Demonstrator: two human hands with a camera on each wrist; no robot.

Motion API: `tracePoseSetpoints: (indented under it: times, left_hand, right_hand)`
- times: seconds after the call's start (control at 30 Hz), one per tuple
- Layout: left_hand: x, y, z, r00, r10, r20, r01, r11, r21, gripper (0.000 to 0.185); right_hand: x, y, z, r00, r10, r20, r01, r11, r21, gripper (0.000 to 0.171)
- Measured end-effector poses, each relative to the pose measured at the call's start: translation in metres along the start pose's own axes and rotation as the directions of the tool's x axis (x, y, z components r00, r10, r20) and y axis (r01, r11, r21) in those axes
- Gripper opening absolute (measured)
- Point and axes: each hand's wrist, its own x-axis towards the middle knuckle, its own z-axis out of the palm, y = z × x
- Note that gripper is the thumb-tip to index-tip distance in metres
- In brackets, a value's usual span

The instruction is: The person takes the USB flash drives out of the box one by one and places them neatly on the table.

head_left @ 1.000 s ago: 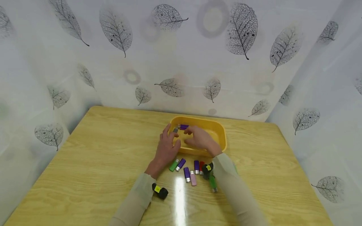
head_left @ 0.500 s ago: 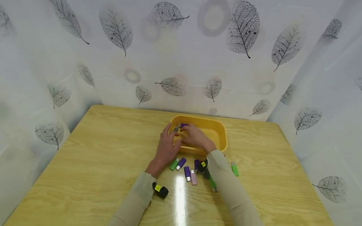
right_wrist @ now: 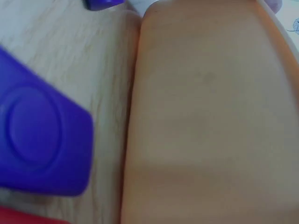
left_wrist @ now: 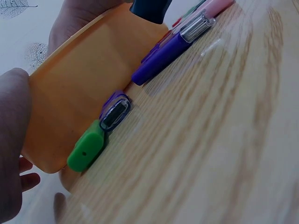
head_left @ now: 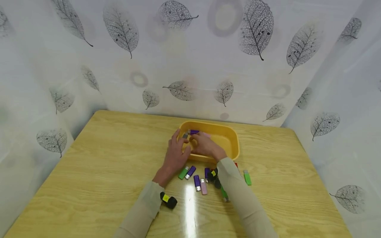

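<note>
A yellow plastic tray (head_left: 230, 145) stands near the table's far edge. Curled over its left front corner, my left hand (head_left: 175, 155) grips the rim; in the left wrist view the tray's outer wall (left_wrist: 88, 88) rises beside this hand. My right hand (head_left: 205, 145) reaches inside, fingers bent down near the left end; whether they pinch anything is hidden. Beyond them in the tray lie a purple USB flash drive (head_left: 194, 132), a grey one (head_left: 185, 136) and something pink (head_left: 207, 135). The right wrist view shows only the tray's outside and nearby drives, not the fingers.
On the table before the tray lie several USB flash drives: green (head_left: 183, 173), purple (head_left: 190, 172), another purple (head_left: 197, 182), pink (head_left: 203, 186). A green one (head_left: 247, 178) lies right of my right sleeve. A leaf-patterned curtain (head_left: 190, 66) stands behind the table.
My right hand has shifted slightly left and lower within the tray, its fingers drawn closer together. Something pink has come into sight behind it. The left hand has stayed at the corner.
</note>
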Motion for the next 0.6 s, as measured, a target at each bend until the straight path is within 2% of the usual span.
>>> tracePoseSetpoints:
  times: [0.27, 0.6]
  left_hand:
    - [0.0003, 0.0010, -0.0017, 1.000, -0.009, 0.013, 0.009, 1.000, -0.007, 0.029]
    - [-0.0010, 0.0016, -0.0021, 1.000, -0.023, 0.022, 0.023, 1.000, -0.008, 0.029]
  right_hand:
    - [0.0011, -0.0005, 0.0019, 0.999, 0.034, -0.010, -0.034, 0.999, 0.001, 0.063]
    - [-0.0010, -0.0008, 0.0035, 1.000, 0.017, -0.019, -0.017, 1.000, -0.015, 0.057]
